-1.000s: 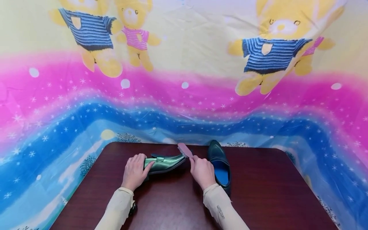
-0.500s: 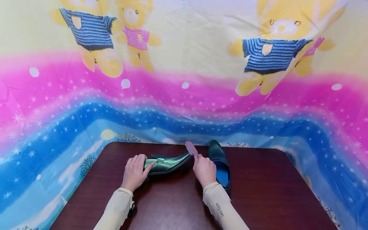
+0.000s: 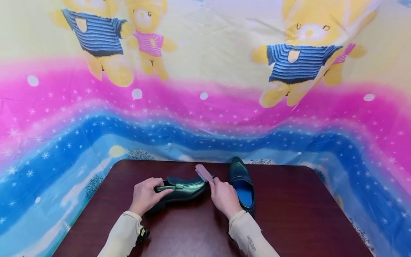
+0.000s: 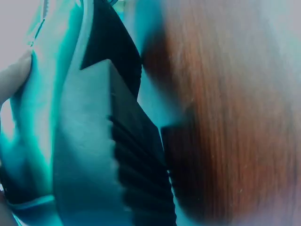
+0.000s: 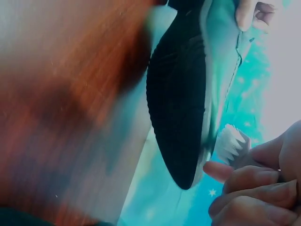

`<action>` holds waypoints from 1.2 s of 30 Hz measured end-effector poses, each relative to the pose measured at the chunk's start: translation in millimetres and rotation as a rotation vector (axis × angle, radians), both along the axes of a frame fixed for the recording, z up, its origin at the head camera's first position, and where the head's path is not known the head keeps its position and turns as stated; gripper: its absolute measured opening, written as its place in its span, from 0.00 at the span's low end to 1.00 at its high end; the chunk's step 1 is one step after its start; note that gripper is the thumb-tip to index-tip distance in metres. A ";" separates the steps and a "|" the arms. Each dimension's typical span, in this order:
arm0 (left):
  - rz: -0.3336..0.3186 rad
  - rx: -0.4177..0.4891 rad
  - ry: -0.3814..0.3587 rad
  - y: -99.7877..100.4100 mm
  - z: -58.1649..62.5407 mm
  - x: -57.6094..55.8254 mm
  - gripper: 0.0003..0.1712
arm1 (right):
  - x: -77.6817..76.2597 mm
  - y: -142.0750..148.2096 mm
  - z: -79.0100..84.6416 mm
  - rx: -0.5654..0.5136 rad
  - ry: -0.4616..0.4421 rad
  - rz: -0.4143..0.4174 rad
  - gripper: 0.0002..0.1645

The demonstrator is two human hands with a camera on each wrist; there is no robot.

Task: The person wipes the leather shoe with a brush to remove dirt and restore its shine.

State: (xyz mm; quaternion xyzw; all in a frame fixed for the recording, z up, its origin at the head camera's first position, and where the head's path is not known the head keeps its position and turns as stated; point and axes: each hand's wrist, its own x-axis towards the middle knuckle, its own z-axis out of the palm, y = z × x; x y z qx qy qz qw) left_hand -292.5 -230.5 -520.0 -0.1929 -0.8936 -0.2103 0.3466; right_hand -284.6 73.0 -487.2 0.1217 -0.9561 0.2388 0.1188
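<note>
A shiny green loafer [image 3: 189, 191] is held by my left hand [image 3: 146, 194] at its heel opening, with its toe pointing right. In the right wrist view its dark sole [image 5: 178, 94] shows, tilted off the table; the left wrist view shows the chunky heel [image 4: 122, 141] close by. My right hand [image 3: 224, 196] grips a brush [image 3: 203, 174] with a pink back by its handle. White bristles [image 5: 229, 143] lie right at the loafer's toe in the right wrist view. Most of the brush handle is hidden in my fingers.
The matching green loafer [image 3: 240, 175] stands on the table just right of my right hand, toe toward the back, its blue insole [image 3: 244, 194] showing. The dark reddish wooden table [image 3: 295, 207] ends at a cloth backdrop [image 3: 205, 117] printed with bears.
The brush first slid right past the toe, then came back left over it. My left hand has shifted left and slightly down, turning the loafer so its heel sits lower.
</note>
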 end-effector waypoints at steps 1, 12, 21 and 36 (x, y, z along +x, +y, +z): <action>-0.015 -0.020 0.020 1.8 0.6 1.2 0.25 | 1.4 -0.3 -1.4 0.004 -0.014 0.014 0.12; -0.053 -0.315 0.017 22.0 -0.3 8.1 0.35 | 15.8 -13.9 -23.8 0.070 -0.126 0.147 0.09; 0.064 -0.280 -0.188 21.3 7.9 2.1 0.57 | 17.7 -17.7 -32.4 0.079 -0.120 0.129 0.08; 0.210 -0.423 -0.461 25.2 10.7 3.6 0.59 | 7.7 -7.8 -41.1 0.123 0.048 -0.127 0.15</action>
